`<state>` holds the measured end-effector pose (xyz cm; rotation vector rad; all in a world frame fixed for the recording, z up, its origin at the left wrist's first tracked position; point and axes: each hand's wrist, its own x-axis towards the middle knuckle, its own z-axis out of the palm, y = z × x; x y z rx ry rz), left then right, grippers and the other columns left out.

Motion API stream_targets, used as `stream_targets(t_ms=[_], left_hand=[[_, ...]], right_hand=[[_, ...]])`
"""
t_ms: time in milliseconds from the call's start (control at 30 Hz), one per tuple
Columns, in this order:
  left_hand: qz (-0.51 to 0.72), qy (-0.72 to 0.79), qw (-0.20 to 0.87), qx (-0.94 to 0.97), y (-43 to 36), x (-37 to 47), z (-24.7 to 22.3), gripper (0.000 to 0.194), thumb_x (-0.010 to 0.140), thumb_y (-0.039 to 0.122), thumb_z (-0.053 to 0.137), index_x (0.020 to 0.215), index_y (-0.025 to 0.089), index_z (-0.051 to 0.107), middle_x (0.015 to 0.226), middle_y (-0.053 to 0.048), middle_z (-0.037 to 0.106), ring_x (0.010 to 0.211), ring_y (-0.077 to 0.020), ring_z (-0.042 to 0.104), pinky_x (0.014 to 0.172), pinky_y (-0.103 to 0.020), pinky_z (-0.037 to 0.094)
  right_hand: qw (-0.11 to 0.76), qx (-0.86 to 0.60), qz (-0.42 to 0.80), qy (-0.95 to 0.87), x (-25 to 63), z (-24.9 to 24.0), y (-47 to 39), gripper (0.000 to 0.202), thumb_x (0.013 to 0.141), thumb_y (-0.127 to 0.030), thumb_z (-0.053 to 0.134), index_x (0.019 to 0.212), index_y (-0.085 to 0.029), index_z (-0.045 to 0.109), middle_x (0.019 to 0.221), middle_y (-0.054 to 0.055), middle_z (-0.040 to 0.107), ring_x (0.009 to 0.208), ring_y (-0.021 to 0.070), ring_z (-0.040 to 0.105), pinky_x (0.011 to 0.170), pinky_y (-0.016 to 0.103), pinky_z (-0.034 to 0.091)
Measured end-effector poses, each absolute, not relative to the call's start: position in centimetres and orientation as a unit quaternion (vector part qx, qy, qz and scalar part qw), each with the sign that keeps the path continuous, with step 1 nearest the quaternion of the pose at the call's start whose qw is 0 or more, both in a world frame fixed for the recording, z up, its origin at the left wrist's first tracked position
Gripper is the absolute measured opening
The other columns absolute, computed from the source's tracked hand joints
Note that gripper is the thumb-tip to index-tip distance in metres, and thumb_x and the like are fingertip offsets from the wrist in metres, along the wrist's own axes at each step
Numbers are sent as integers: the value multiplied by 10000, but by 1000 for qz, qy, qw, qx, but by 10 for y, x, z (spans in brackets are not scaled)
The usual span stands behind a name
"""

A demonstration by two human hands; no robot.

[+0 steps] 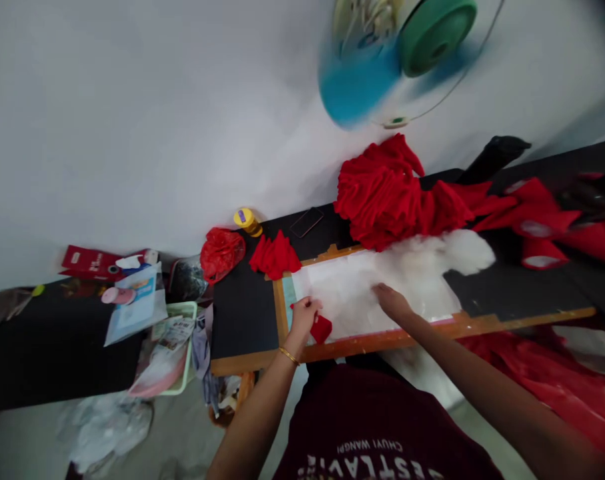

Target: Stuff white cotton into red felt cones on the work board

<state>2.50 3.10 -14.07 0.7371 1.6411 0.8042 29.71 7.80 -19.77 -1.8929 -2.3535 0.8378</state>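
Note:
My left hand (305, 317), with a gold bangle at the wrist, pinches a small red fabric piece (321, 329) over the left part of a white work surface (342, 293). To the right, my right hand (393, 303) is over the same surface, its fingers together and slightly blurred; what they hold, if anything, is too small to make out. White fluffy stuffing (467, 252) lies beyond my right hand. A big heap of red fabric (382, 193) sits behind the white surface, and a smaller red pile (275, 255) lies at its back left corner.
Along the back are a phone (307, 222), a yellow-lidded jar (248, 222) and a red plastic bag (222, 253). A green-rimmed basket (190, 350) stands left. Red cone-shaped pieces (542, 227) lie right. A fan (362, 80) hangs above, its blue blades blurred.

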Motion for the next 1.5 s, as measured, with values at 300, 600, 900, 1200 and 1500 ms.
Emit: stream_targets(t_ms=[300, 600, 900, 1200, 1500], left_hand=[[314, 646, 643, 266, -1, 39, -128, 279, 710, 430, 670, 715, 173, 561, 546, 47, 486, 445, -77, 411, 426, -213, 300], [283, 689, 522, 416, -48, 32, -148, 313, 714, 225, 718, 1009, 171, 629, 1049, -96, 626, 1003, -240, 584, 932, -406, 470], [229, 747, 336, 526, -56, 16, -185, 259, 838, 132, 534, 1092, 180, 557, 1145, -139, 608, 1109, -274, 587, 1005, -454, 432], [336, 725, 391, 456, -41, 0, -130, 137, 891, 231, 512, 988, 195, 601, 943, -63, 694, 876, -197, 647, 831, -327, 484], [370, 687, 346, 521, -36, 2, -83, 148, 912, 256, 537, 884, 200, 671, 914, -63, 675, 883, -204, 622, 830, -329, 480]], right_hand=[[211, -390, 341, -829, 215, -122, 18, 398, 937, -204, 484, 1325, -251, 561, 1345, 111, 580, 1210, 251, 589, 1004, 417, 525], [232, -553, 452, -661, 244, -137, 3, 209, 850, -308, 520, 900, -206, 695, 779, 55, 724, 717, 225, 695, 713, 352, 559], [182, -586, 642, -460, 238, -141, -31, 208, 759, -294, 491, 952, -230, 536, 562, -65, 635, 489, 171, 648, 525, 273, 499], [299, -471, 576, -597, 153, -127, -18, 211, 817, -247, 505, 927, -218, 683, 976, 54, 725, 896, 208, 692, 842, 366, 566], [287, -424, 519, -684, 119, -138, -15, 231, 824, -145, 485, 915, -183, 694, 950, 119, 723, 876, 242, 677, 837, 418, 577]])
